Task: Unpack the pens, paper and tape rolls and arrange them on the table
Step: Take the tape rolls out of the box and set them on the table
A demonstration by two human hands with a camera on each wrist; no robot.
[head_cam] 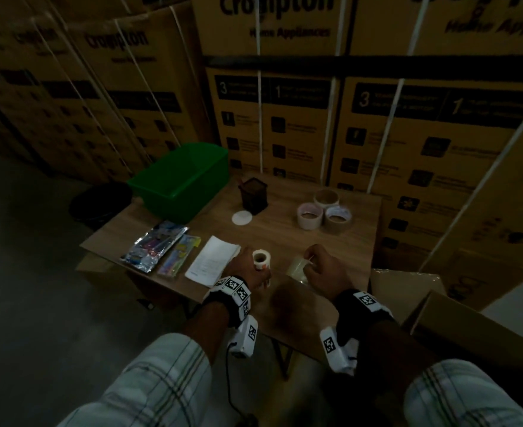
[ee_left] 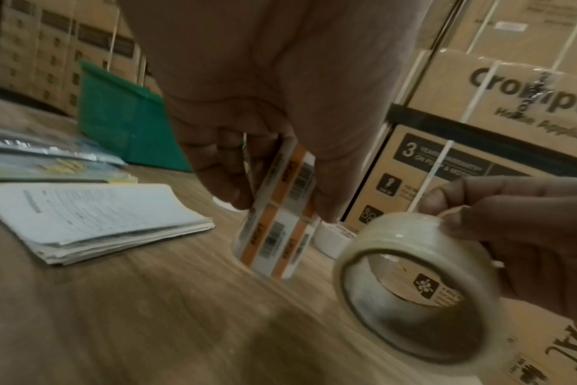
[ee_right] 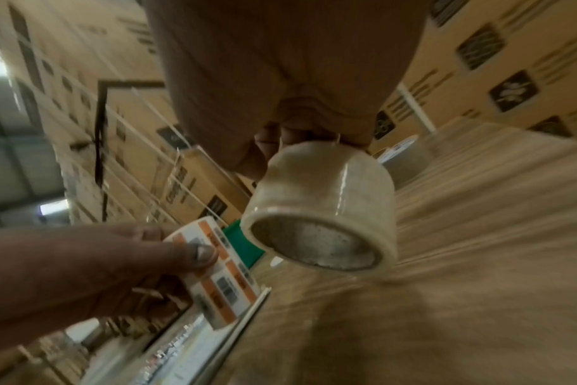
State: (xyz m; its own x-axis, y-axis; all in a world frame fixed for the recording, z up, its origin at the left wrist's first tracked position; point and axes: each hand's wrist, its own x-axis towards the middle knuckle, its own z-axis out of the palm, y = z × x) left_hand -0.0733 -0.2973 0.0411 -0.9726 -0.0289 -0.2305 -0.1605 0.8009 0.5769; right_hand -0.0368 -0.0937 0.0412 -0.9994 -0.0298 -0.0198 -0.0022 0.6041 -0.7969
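My left hand (head_cam: 252, 268) grips a small white roll with orange printed labels (head_cam: 260, 259) (ee_left: 275, 224) (ee_right: 222, 271) just above the wooden table (head_cam: 272, 235). My right hand (head_cam: 314, 266) pinches a clear tape roll (head_cam: 298, 268) (ee_left: 412, 284) (ee_right: 326, 208) by its rim, tilted over the table's near part. Three tape rolls (head_cam: 323, 212) stand together at the back right. A folded stack of paper (head_cam: 212, 265) (ee_left: 93, 218) lies left of my left hand. Packets of pens (head_cam: 158, 249) lie further left.
A green bin (head_cam: 181, 180) sits at the table's back left, a black mesh pen holder (head_cam: 253, 195) and a white round lid (head_cam: 241, 217) beside it. Stacked cardboard cartons (head_cam: 408, 134) wall the back and left. An open carton (head_cam: 414, 291) stands at my right.
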